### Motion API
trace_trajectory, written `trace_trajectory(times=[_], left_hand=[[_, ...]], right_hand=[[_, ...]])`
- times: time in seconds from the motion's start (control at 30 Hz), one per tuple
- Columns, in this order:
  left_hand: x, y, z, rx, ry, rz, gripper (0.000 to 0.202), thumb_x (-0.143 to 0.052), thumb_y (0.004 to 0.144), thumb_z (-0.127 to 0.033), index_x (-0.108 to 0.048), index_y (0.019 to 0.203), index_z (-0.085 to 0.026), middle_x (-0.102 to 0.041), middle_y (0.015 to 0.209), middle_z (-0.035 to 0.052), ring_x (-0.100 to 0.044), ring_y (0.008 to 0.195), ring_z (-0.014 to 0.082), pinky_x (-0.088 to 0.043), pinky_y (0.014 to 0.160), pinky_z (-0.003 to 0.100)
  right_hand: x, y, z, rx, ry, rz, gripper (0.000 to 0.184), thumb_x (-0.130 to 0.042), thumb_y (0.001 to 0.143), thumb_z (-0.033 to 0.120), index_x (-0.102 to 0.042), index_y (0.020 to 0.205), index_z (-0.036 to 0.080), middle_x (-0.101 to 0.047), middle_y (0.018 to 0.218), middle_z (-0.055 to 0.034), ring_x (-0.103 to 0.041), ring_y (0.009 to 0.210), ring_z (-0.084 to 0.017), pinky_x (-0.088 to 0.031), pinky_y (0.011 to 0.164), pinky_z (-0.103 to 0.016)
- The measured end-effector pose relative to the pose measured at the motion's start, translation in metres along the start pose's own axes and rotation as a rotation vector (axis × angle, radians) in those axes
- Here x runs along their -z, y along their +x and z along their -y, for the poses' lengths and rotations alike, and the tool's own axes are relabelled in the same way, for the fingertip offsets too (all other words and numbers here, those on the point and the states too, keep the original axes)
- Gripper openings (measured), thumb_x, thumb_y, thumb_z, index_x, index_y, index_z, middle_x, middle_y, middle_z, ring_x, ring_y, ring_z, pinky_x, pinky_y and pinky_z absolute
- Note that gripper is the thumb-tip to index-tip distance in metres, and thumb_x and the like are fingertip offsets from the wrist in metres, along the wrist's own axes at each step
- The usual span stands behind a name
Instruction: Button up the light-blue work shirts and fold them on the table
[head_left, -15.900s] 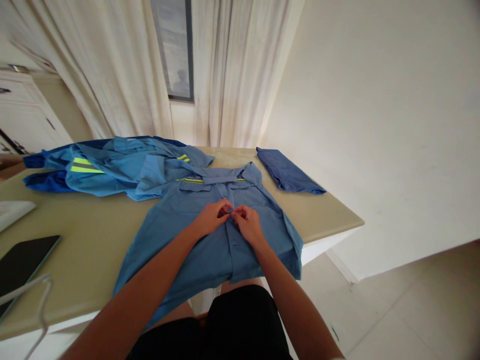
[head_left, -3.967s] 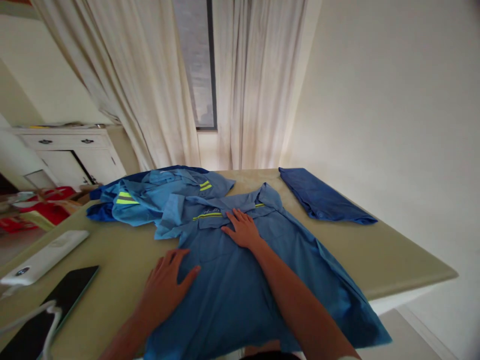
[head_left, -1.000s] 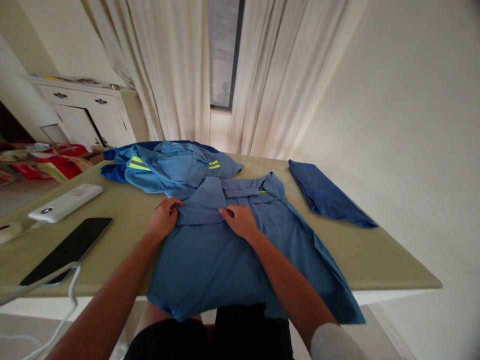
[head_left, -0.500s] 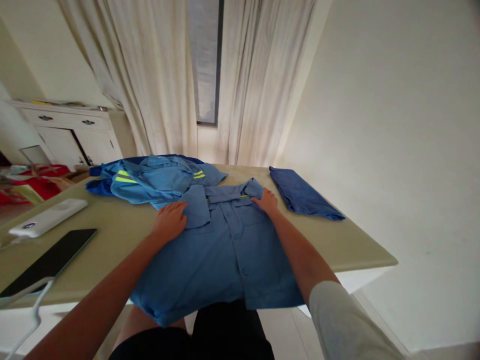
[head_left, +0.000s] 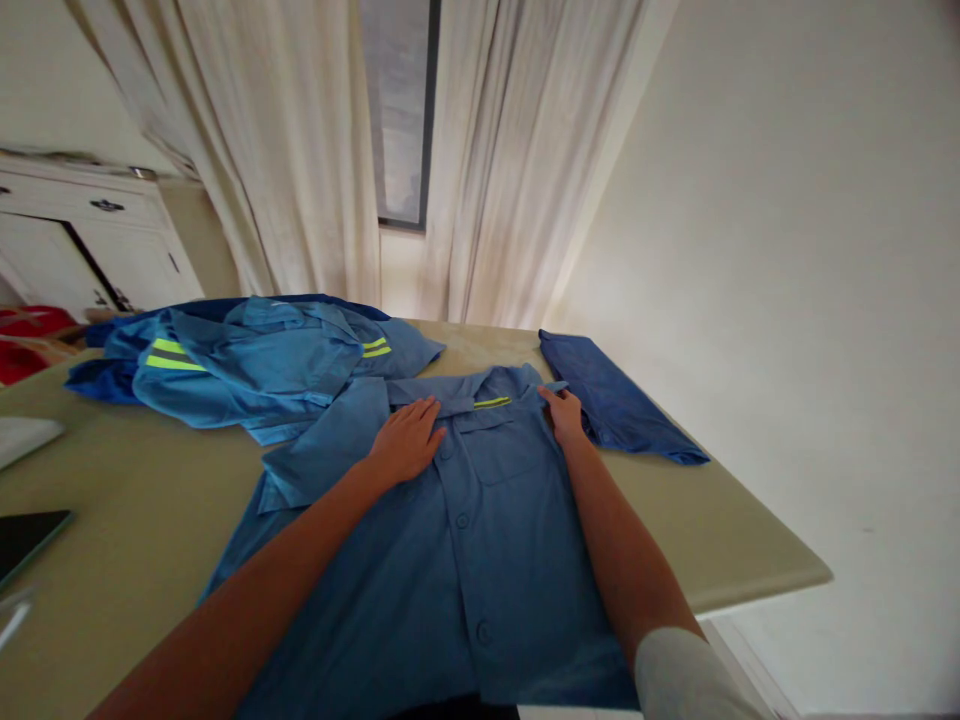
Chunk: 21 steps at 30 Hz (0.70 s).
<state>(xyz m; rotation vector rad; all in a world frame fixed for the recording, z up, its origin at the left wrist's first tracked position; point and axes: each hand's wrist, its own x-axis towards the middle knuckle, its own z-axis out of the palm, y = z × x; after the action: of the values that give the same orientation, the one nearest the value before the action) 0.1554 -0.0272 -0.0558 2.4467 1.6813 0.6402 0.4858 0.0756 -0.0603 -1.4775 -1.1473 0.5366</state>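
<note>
A blue button-front work shirt (head_left: 499, 530) with a yellow-green stripe lies spread over the near part of the table, its lower part reaching down toward my lap. My left hand (head_left: 409, 440) rests flat on the upper front beside the buttons, fingers extended and close together. At the shirt's upper right edge, my right hand (head_left: 564, 412) pinches a small corner of the cloth between thumb and fingers. A short sleeve (head_left: 319, 455) is laid out to the left, partly behind my left forearm.
Crumpled blue shirts (head_left: 247, 365) with reflective bands lie at the back left. A folded dark blue garment (head_left: 615, 395) sits at the right on the beige table (head_left: 750, 540). A black tablet-like device (head_left: 30, 540) and a white object (head_left: 26, 438) are at the left edge.
My left hand has shifted right from the sleeve onto the shirt's front. My right hand now pinches the cloth's edge and folds it outward. The view has turned slightly right.
</note>
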Motion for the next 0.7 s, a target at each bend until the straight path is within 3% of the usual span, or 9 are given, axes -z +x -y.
trace_trajectory(times=[0.17, 0.23, 0.3, 0.4, 0.47, 0.57, 0.63, 0.7], left_hand=[[-0.039, 0.064, -0.042, 0.046, -0.045, -0.026, 0.064, -0.040, 0.104, -0.042, -0.044, 0.160, -0.011, -0.041, 0.168, 0.0199, -0.038, 0.156, 0.0353, -0.027, 0.128, 0.054], [-0.052, 0.071, -0.048, 0.027, -0.056, -0.009, 0.063, -0.040, 0.104, -0.042, -0.045, 0.159, -0.013, -0.045, 0.166, 0.0189, -0.038, 0.156, 0.0343, -0.025, 0.129, 0.056], [-0.060, 0.070, -0.047, 0.004, -0.070, 0.007, 0.060, -0.039, 0.105, -0.041, -0.048, 0.158, -0.014, -0.049, 0.163, 0.0184, -0.041, 0.155, 0.0341, -0.024, 0.129, 0.057], [-0.061, 0.066, -0.040, 0.007, -0.133, -0.033, 0.055, -0.034, 0.107, -0.036, -0.052, 0.155, -0.015, -0.054, 0.159, 0.0177, -0.046, 0.152, 0.0322, -0.025, 0.128, 0.055], [-0.058, 0.068, -0.036, 0.039, -0.239, -0.078, 0.053, -0.031, 0.108, -0.036, -0.056, 0.151, -0.015, -0.060, 0.154, 0.0168, -0.052, 0.146, 0.0303, -0.030, 0.126, 0.051], [-0.052, 0.074, -0.031, 0.171, -0.515, -0.132, 0.058, -0.022, 0.111, -0.046, -0.066, 0.136, -0.017, -0.070, 0.140, 0.0159, -0.061, 0.136, 0.0303, -0.042, 0.118, 0.048], [-0.049, 0.078, -0.028, 0.270, -0.701, -0.159, 0.066, -0.018, 0.111, -0.054, -0.068, 0.129, -0.017, -0.073, 0.133, 0.0176, -0.064, 0.132, 0.0319, -0.046, 0.114, 0.047], [-0.047, 0.081, -0.026, 0.328, -0.803, -0.168, 0.066, -0.025, 0.109, -0.061, -0.063, 0.136, -0.014, -0.073, 0.132, 0.0205, -0.065, 0.131, 0.0334, -0.047, 0.112, 0.047]], right_hand=[[-0.008, -0.002, -0.010, -0.043, 0.045, -0.076, 0.040, -0.058, 0.079, 0.046, -0.073, 0.100, 0.014, -0.076, 0.093, -0.0106, -0.069, 0.089, -0.025, -0.057, 0.077, -0.034], [-0.004, -0.004, -0.005, -0.046, 0.061, -0.113, 0.041, -0.052, 0.082, 0.042, -0.071, 0.109, 0.017, -0.075, 0.101, -0.0098, -0.069, 0.094, -0.024, -0.057, 0.081, -0.034], [0.003, -0.009, 0.008, 0.017, 0.093, -0.065, 0.039, -0.050, 0.084, 0.039, -0.070, 0.112, 0.020, -0.074, 0.103, -0.0076, -0.068, 0.095, -0.023, -0.057, 0.084, -0.034], [0.011, -0.027, 0.035, 0.296, 0.013, 0.206, 0.027, -0.050, 0.088, 0.031, -0.072, 0.101, 0.022, -0.073, 0.096, -0.0053, -0.067, 0.094, -0.023, -0.055, 0.089, -0.035], [0.011, -0.043, 0.052, 0.508, -0.191, 0.433, 0.023, -0.050, 0.087, 0.022, -0.072, 0.091, 0.022, -0.074, 0.095, -0.0058, -0.067, 0.097, -0.025, -0.052, 0.097, -0.039], [0.001, -0.067, 0.065, 0.725, -0.478, 0.697, 0.025, -0.053, 0.081, 0.011, -0.074, 0.086, 0.024, -0.077, 0.114, -0.0074, -0.066, 0.117, -0.028, -0.045, 0.113, -0.047], [-0.007, -0.078, 0.066, 0.810, -0.533, 0.800, 0.028, -0.055, 0.079, 0.007, -0.075, 0.086, 0.025, -0.074, 0.133, -0.0060, -0.058, 0.135, -0.028, -0.038, 0.121, -0.051], [-0.013, -0.085, 0.065, 0.863, -0.518, 0.870, 0.029, -0.054, 0.079, 0.006, -0.074, 0.084, 0.026, -0.071, 0.139, -0.0037, -0.053, 0.144, -0.027, -0.033, 0.126, -0.051]])
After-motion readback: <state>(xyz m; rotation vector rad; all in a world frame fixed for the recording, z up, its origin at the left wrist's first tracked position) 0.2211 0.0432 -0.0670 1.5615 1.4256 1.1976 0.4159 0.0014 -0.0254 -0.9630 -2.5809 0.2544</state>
